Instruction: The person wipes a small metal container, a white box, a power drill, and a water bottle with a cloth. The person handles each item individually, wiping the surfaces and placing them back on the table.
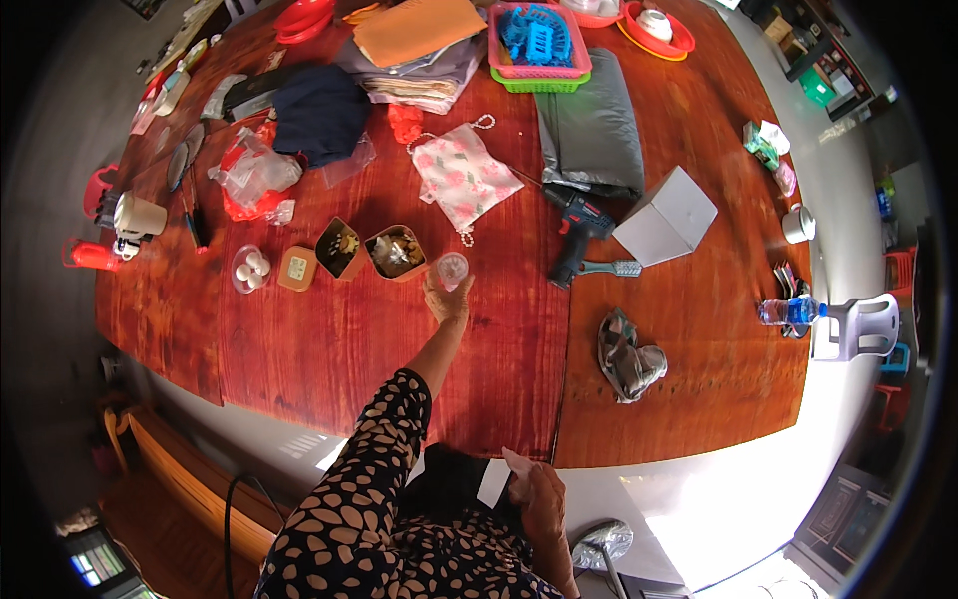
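Observation:
My left hand (447, 301) reaches over the wooden table (322, 352) with its fingers around a small clear plastic cup (452, 269). Just left of it stand two open brown tins, one (395, 253) with wrapped items inside, the other (340, 250) with small yellowish pieces. A square brown lid (297, 268) bearing a label and a clear dish of white eggs or balls (251, 269) lie farther left. Near my body, below the table's edge, my right hand (537, 490) pinches a thin whitish piece, perhaps tissue or plastic.
A cordless drill (580, 228), a hairbrush (615, 268), a white box (667, 217) and a crumpled cloth (629, 358) lie to the right. Beyond my left hand is a floral drawstring pouch (464, 172). Folded cloths (419, 67) and stacked baskets (540, 45) stand at the back.

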`<state>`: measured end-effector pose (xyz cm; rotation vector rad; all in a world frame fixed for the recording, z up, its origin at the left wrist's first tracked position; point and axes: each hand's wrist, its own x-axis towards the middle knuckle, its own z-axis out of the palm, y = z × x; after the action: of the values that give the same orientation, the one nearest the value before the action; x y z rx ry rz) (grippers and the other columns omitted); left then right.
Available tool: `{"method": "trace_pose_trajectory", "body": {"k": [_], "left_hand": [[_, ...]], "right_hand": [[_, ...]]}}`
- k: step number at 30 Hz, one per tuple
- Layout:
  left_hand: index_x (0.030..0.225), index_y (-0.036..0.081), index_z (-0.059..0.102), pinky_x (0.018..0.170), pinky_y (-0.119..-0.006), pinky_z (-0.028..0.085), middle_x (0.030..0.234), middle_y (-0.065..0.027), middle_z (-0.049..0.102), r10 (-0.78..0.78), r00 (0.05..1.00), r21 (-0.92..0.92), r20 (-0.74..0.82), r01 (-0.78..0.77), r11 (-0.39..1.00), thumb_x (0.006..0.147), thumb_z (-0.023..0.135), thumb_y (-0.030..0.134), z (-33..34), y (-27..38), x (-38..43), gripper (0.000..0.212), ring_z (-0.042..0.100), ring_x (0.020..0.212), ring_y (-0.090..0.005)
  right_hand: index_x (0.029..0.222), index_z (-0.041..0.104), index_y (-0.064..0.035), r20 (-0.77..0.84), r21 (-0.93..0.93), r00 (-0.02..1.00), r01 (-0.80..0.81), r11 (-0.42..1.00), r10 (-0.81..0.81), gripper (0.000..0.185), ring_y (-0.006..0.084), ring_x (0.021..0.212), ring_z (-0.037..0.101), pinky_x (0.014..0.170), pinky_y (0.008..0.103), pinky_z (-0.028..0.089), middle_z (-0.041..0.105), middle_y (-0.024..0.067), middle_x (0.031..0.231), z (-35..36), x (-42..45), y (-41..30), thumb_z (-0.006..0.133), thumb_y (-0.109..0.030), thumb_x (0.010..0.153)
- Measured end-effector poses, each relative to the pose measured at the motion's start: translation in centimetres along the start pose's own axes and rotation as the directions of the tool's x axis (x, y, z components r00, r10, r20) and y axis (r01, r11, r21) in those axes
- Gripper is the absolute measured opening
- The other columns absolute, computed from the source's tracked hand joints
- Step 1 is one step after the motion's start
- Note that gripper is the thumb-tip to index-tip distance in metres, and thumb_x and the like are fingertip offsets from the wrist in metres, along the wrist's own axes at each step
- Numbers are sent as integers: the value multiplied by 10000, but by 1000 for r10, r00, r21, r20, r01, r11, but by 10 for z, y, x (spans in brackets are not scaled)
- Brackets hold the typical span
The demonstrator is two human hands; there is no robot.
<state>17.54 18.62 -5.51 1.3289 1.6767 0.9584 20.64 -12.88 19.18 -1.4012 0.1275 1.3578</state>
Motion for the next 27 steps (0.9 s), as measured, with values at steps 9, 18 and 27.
{"method": "trace_pose_trajectory", "body": {"k": [9, 18, 27], "left_hand": [[1191, 107, 549, 855, -356, 477, 1088, -64, 611, -20, 979, -151, -205, -11, 988, 618, 850, 69, 37, 20, 13, 648, 571, 1002, -217], [1347, 68, 336, 947, -440, 417, 1207, -163, 432, -44, 999, 164, -24, 47, 985, 656, 848, 320, 61, -3, -49, 897, 417, 1098, -289], [1451, 60, 126, 1058, -445, 307, 1407, -193, 189, 261, 823, -105, 505, -242, 965, 606, 881, 297, 168, 175, -138, 1158, 294, 1260, -322]], "right_hand": [[1141, 624, 53, -24, 71, 1000, -16, 997, 17, 418, 89, 657, 456, 600, 216, 363, 518, 21, 747, -24, 17, 2, 407, -254, 957], [1167, 610, 37, -22, 26, 991, 135, 990, -135, 391, 71, 538, 375, 511, 214, 297, 462, -26, 612, -52, 33, -18, 379, -207, 966], [1020, 641, -9, -441, -779, 665, 49, 625, -602, 285, 337, 683, 593, 637, 429, 451, 653, 140, 778, -225, 126, 9, 437, -184, 925]]}}
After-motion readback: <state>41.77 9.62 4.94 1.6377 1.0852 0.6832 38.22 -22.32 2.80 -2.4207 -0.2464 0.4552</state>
